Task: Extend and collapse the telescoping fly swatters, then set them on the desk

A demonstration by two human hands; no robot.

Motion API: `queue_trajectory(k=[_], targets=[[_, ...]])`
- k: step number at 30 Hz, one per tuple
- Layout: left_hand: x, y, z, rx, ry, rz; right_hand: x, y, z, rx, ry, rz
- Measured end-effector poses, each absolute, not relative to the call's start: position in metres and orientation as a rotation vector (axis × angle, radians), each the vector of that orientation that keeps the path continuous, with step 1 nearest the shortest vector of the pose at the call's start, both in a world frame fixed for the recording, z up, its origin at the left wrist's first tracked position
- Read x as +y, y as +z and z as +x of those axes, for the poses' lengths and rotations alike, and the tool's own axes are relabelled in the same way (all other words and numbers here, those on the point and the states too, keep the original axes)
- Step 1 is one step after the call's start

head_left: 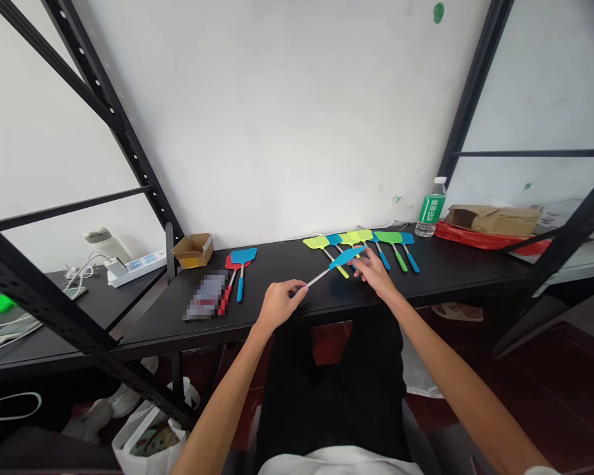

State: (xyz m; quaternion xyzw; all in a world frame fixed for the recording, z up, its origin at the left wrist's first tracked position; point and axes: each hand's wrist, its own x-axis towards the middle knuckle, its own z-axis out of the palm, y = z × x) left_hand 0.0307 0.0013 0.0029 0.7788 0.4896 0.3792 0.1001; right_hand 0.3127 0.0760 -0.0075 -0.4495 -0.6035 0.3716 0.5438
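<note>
A blue fly swatter [345, 257] with a thin metal shaft is held slantwise above the table's front edge. My left hand [280, 303] is closed around its handle, which is mostly hidden by the fingers. My right hand [375, 272] pinches the edge of the blue head. Behind it lies a row of fly swatters, among them a yellow-green one [317, 243], a green one [390, 237] and a blue one [408, 239]. To the left, another blue fly swatter [243, 255] partly overlaps a red one [231, 262].
On the black table [277, 260] are a small open cardboard box [194, 252] and a blurred flat item [205, 297] at left. A water bottle [431, 208] and a cardboard box [495, 220] on red plastic stand at right. Black metal posts flank both sides.
</note>
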Motion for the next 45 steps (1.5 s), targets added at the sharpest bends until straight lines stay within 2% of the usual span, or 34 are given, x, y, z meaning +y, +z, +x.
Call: queue_trajectory(k=[20, 45], targets=[[0.004, 0.001, 0.028, 1.542, 1.091, 2.247, 0.080, -0.010, 0.317, -1.383, 0.899, -1.059], [0.016, -0.006, 0.016, 1.401, 1.302, 1.877, 0.059, 0.004, 0.302, -1.568, 0.838, -1.052]])
